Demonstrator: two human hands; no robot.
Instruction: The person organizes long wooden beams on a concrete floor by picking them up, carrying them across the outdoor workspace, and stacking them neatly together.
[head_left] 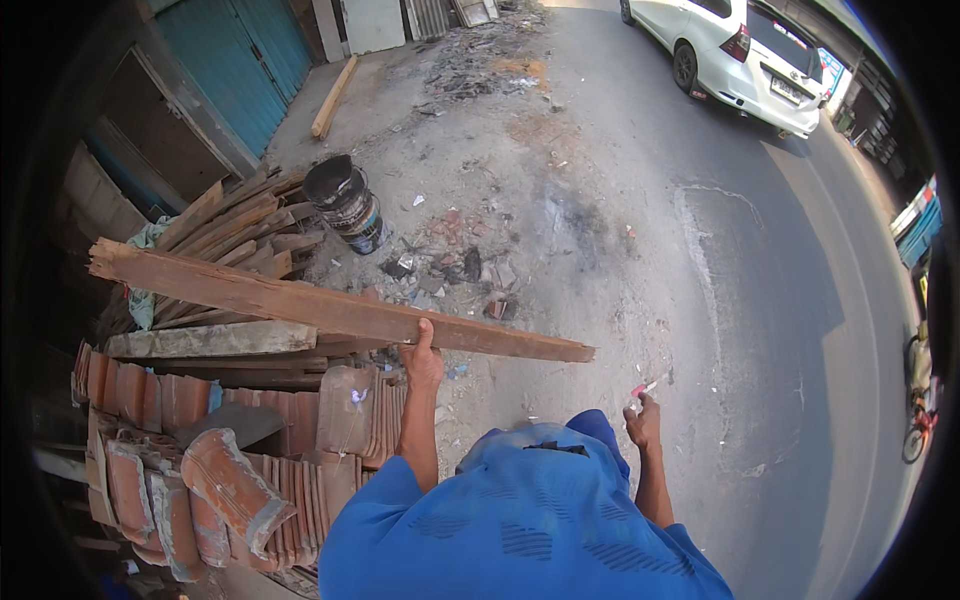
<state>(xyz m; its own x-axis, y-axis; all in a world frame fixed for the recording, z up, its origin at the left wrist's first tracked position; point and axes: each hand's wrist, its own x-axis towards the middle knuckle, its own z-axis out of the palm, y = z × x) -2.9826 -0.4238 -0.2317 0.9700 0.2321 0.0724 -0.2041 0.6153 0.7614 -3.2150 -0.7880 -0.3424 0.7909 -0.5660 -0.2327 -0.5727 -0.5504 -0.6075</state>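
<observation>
My left hand (424, 362) is closed round a long brown wooden plank (270, 300), thumb on its upper face. The plank slants across the view above the ground, with a broken, splintered left end and a narrower right end. Held out to the right, my right hand (643, 422) is closed on a small pink and white thing (643, 388), too small to name for certain. It is apart from the plank. Below the plank's left part lies a pile of old timber (225, 235), and closer to me are stacked clay roof tiles (235, 485).
A dirty paint bucket (345, 200) stands beside the timber, with rubble (470, 262) near it. Another wooden beam (335, 97) lies by the blue-green metal door (235, 62). To the right runs the road (790, 330), with a white car (735, 60) on it.
</observation>
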